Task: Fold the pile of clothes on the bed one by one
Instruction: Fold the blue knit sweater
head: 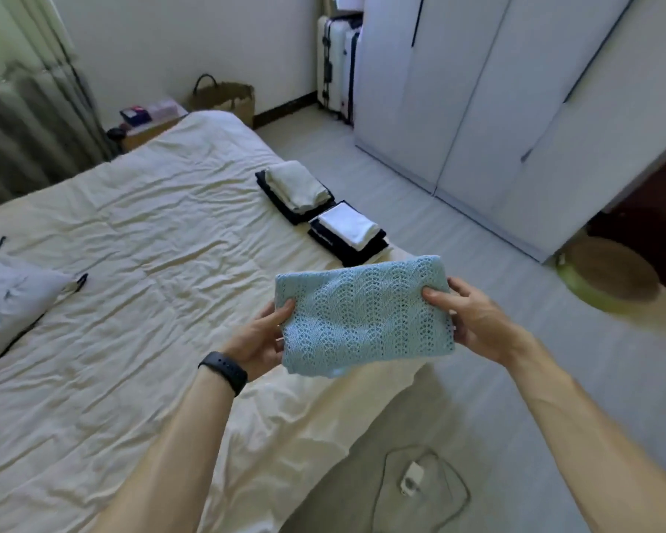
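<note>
Two folded stacks (348, 232) on bed (131, 232) beyond (dark under light), blue knit (366, 317) long axis left-right, left hand (260, 340), right hand (473, 321) gripping ends

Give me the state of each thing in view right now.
Blue knit garment: folded, held in the air.
Left hand: grips the garment's left end.
Right hand: grips its right end.
Far stack: folded, on the bed, beige on top.
Near stack: folded, on the bed, white on top.
</note>
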Motion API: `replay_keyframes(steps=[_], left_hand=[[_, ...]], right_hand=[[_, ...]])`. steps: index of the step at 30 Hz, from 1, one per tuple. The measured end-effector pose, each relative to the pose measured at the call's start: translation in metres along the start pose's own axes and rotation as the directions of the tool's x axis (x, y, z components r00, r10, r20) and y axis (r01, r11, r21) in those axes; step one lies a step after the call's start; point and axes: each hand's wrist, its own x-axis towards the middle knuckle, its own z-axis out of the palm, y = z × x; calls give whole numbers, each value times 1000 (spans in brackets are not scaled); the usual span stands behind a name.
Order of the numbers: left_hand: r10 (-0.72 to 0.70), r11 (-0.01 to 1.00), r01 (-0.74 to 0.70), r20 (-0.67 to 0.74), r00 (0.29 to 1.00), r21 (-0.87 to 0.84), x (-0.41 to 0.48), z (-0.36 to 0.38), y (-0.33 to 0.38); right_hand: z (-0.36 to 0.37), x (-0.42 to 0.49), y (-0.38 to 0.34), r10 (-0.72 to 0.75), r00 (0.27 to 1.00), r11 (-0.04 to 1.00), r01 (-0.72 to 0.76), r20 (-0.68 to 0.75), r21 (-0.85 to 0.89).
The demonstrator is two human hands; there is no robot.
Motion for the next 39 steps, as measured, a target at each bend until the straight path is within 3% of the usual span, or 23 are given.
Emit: replay_keyframes(steps=[5,9,22,30,39], left_hand=[[74,968,-98,110,991,230,12,128,47],[182,921,-229,172,968,316,31,206,87],[415,847,-481,281,865,228,178,353,227],[430,830,-502,295,854,244,288,430,325],[415,829,-492,297,860,266,353,492,369]], right_hand=[[-103,-38,-31,-72,994,992,80,-87,96],[-149,-44,-63,-172,972,968,197,-162,155],[-265,66,-223,-439,836,868,489,-328,86],[-322,169,-330,-495,771,841,542,-401,4],[-374,218,-396,-501,756,842,538,-421,-37]])
